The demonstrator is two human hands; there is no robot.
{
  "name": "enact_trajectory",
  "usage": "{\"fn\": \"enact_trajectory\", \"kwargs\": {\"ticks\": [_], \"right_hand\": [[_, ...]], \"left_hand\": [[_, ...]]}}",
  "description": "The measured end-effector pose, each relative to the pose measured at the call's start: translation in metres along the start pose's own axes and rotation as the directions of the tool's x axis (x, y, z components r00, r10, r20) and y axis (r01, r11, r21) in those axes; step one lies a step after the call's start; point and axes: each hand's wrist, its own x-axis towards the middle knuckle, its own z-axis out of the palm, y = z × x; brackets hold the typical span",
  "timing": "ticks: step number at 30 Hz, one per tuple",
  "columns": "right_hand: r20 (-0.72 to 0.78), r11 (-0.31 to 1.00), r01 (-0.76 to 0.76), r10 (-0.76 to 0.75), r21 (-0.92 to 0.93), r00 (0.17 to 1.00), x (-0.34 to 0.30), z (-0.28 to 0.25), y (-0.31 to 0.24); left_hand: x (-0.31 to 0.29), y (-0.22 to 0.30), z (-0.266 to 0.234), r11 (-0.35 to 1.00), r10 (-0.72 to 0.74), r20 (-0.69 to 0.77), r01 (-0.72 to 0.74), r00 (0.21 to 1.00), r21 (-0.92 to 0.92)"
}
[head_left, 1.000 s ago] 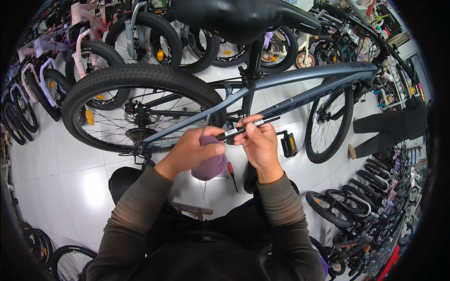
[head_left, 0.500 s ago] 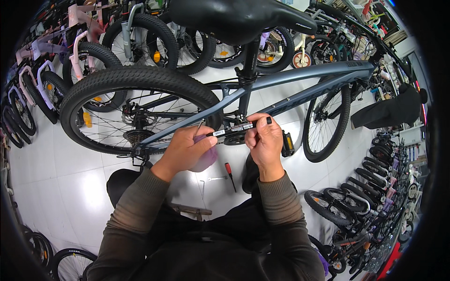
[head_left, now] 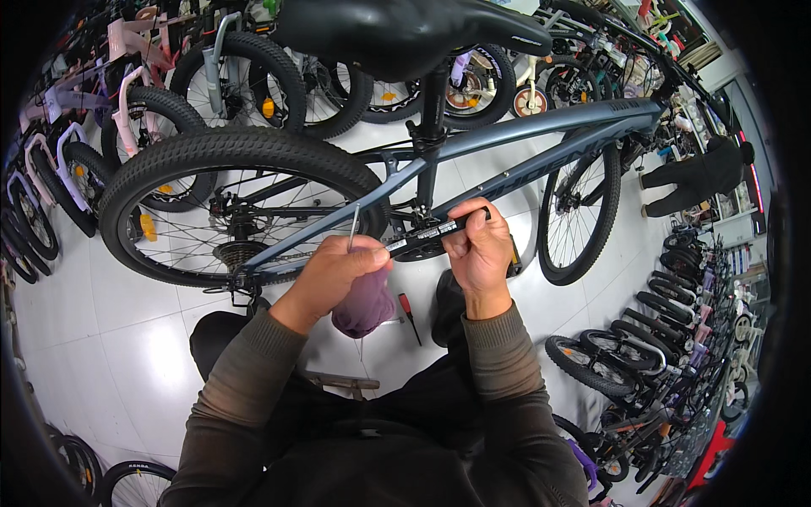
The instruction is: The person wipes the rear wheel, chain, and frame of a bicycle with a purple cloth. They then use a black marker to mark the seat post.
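moved a little leftward in the view since half a second ago, the blue-grey bicycle [head_left: 473,139] probably owes that to a turn of the head, since what lies on the pale floor [head_left: 127,363] has slid the same way. its rear wheel [head_left: 236,144] and seat [head_left: 372,38] look otherwise as they were. at the far right, another person [head_left: 710,169] has stepped on, legs apart where they were together.

both hands are held in front of the bicycle's middle and do not seem to touch it. the left hand [head_left: 340,275] is closed, its fingers wrapped on several things at once. the right hand [head_left: 481,256] pinches between thumb and forefinger, the other fingers curled.

below the left hand, a purple cloth [head_left: 363,308] hangs longer than it did, covering more of what is beneath. a red-handled screwdriver [head_left: 405,306] lies on the floor beside it, and only the end of a spanner [head_left: 397,320] shows past its edge.

the black pen [head_left: 429,233] spans both hands, its right end tipped higher than half a second ago. for the work in hand that seems a small adjustment: both hands attend to the pen. smallest in view, a thin metal rod [head_left: 354,221] stands up from the left hand.
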Motion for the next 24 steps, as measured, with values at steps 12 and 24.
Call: {"fn": "enact_trajectory", "kwargs": {"ticks": [12,24], "right_hand": [[-0.217,0.981,-0.165,0.185,0.106,0.958,0.005,0.013,-0.001],[-0.056,0.999,-0.035,0.033,-0.026,0.998,0.01,-0.011,-0.015]], "left_hand": [[-0.002,-0.004,0.008,0.66,0.525,-0.08,-0.346,0.847,0.666],[-0.006,-0.013,0.002,0.991,0.08,-0.114,-0.067,0.99,0.113]]}}
